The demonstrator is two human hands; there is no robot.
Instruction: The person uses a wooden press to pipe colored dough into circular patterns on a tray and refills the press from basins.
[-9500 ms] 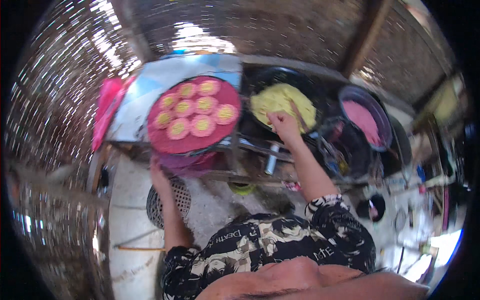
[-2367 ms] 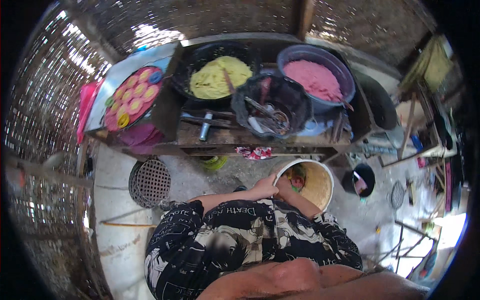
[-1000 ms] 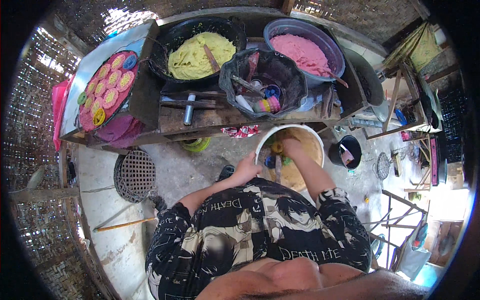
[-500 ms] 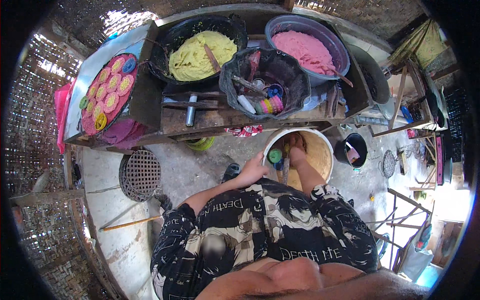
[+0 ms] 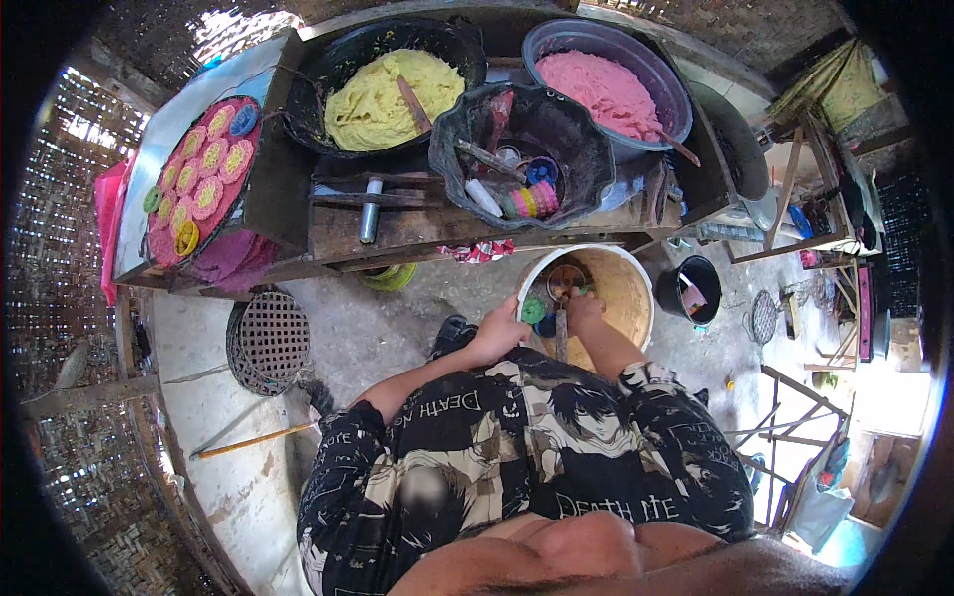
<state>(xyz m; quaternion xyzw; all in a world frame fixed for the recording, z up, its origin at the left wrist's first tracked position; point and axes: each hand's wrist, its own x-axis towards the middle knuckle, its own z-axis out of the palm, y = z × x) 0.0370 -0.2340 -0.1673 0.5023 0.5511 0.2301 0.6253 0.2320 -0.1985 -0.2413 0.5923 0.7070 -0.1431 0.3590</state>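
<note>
My left hand (image 5: 499,333) is closed on the rim of a cream bucket (image 5: 628,293) standing low before me. My right hand (image 5: 584,308) reaches inside it among small items: a green round piece (image 5: 533,310), something blue, a round metal piece and an upright stick. What its fingers hold is unclear. Above, on a wooden stand (image 5: 338,245), sit a dark tub of yellow dough (image 5: 373,104), a blue-grey tub of pink dough (image 5: 596,84) and a crinkled dark container (image 5: 576,179) holding tools and coloured pieces.
At left, a pink tray (image 5: 159,238) carries several flower-shaped pieces and coloured moulds. Woven round mats (image 5: 270,343) lie on the floor below it. A black bucket (image 5: 696,318), wire racks and wooden frames (image 5: 795,417) are at right.
My hands have left the tray and dough for the bucket. Coloured moulds have appeared on the tray. My right hand has shifted about inside the bucket, lately slightly lower.
</note>
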